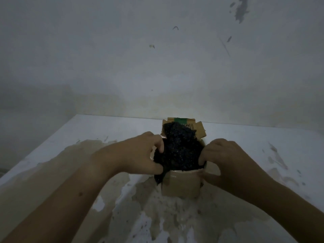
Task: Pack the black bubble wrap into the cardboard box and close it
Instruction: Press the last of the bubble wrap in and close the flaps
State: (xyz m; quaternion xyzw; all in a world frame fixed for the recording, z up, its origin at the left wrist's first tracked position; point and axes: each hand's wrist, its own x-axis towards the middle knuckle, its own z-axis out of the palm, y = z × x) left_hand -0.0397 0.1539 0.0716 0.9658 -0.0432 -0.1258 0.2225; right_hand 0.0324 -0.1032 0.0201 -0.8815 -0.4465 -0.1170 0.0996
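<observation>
Both hands, left hand (pixel 140 151) and right hand (pixel 226 155), grip the bubble wrap (pixel 180 149), stuffing it into the box (pixel 180 183). Probably needs pushing down before folding the flaps (pixel 191 127).

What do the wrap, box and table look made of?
The wrap looks like black plastic bubble film: pebbled, faintly glinting. The box looks like plain brown cardboard, matte, with print and a green band on the rear flap. The table seems white-coated, peeled to a tan layer; core unclear.
</observation>
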